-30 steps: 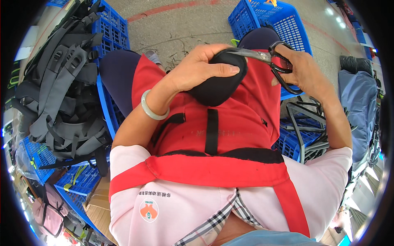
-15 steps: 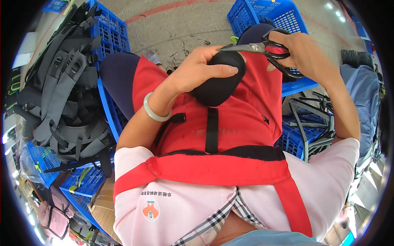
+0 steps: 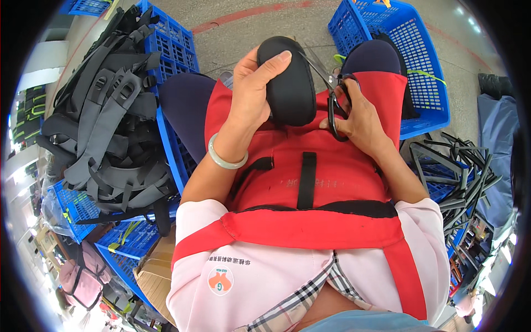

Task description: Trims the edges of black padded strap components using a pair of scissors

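My left hand is closed around a smooth black oval padded piece, the thumb lying across its face. It is held up above my lap, over the red apron. In my right hand is a pair of black-handled scissors, my fingers through the loops. The metal blades point up and left, with the tips beside the upper right edge of the padded piece. Whether they touch it or cut anything there, I cannot tell.
Dark grey padded straps are heaped at the left over a blue crate. Another blue crate stands beyond my right knee. Black strips lie piled at the right. A cardboard box sits at the lower left.
The padded piece has been raised and turned more upright by my left hand. My right hand has come inward and lower with the scissors, whose blades now point up and left.
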`<action>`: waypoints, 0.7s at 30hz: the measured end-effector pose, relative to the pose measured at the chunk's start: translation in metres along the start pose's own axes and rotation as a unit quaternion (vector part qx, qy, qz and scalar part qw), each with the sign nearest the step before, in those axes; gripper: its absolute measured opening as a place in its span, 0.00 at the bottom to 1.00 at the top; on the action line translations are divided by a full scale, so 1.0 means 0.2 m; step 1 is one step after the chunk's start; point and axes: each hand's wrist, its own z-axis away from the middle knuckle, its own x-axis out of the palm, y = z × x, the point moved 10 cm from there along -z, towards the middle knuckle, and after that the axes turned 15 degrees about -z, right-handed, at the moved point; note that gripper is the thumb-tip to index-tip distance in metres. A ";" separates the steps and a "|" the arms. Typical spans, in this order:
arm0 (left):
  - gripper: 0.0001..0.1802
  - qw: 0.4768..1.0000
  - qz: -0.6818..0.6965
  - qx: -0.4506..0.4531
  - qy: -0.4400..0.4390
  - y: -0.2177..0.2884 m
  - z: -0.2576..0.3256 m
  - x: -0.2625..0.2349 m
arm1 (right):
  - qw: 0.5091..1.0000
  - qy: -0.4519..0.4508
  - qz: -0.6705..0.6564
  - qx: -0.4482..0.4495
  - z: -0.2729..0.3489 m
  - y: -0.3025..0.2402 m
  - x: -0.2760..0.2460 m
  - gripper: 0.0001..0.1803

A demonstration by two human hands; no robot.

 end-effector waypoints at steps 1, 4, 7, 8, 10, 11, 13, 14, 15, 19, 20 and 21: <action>0.08 1.000 -0.002 -0.001 -0.002 -0.01 0.00 0.01 | 1.000 0.002 -0.002 0.001 -0.01 0.01 0.00 0.43; 0.09 1.000 -0.006 -0.005 -0.005 -0.02 0.02 0.03 | 0.993 0.037 0.035 -0.104 -0.02 -0.09 -0.04 0.41; 0.09 1.000 -0.012 0.000 -0.007 -0.02 0.03 0.01 | 0.997 0.013 0.069 -0.020 -0.04 -0.05 -0.05 0.36; 0.09 1.000 -0.012 0.001 -0.010 -0.02 0.03 0.01 | 0.998 0.007 0.049 -0.027 -0.04 -0.05 -0.06 0.33; 0.09 1.000 -0.012 0.002 -0.013 -0.02 0.03 0.01 | 0.999 0.002 0.030 -0.034 -0.04 -0.07 -0.07 0.29; 0.10 1.000 -0.015 0.005 -0.011 -0.01 0.04 0.01 | 0.999 -0.032 -0.036 0.013 -0.04 -0.03 -0.04 0.27; 0.10 1.000 -0.019 0.007 -0.011 0.00 0.04 0.01 | 0.991 -0.063 -0.102 0.059 -0.04 0.01 0.00 0.24; 0.10 1.000 -0.015 0.006 -0.012 0.01 0.04 0.01 | 0.988 -0.053 -0.136 0.051 -0.04 0.02 -0.01 0.22; 0.10 1.000 -0.011 0.005 -0.014 0.02 0.04 0.01 | 0.984 -0.042 -0.170 0.043 -0.05 0.02 -0.02 0.20; 0.12 1.000 -0.008 0.013 -0.013 0.03 0.03 0.01 | 0.959 -0.018 -0.280 0.042 -0.09 -0.02 -0.03 0.20; 0.12 0.999 -0.018 0.006 -0.026 0.02 0.03 0.04 | 0.958 -0.020 -0.285 0.000 -0.12 -0.08 -0.03 0.20; 0.12 0.999 -0.027 -0.001 -0.039 0.01 0.02 0.08 | 0.956 -0.022 -0.289 -0.042 -0.14 -0.15 -0.02 0.20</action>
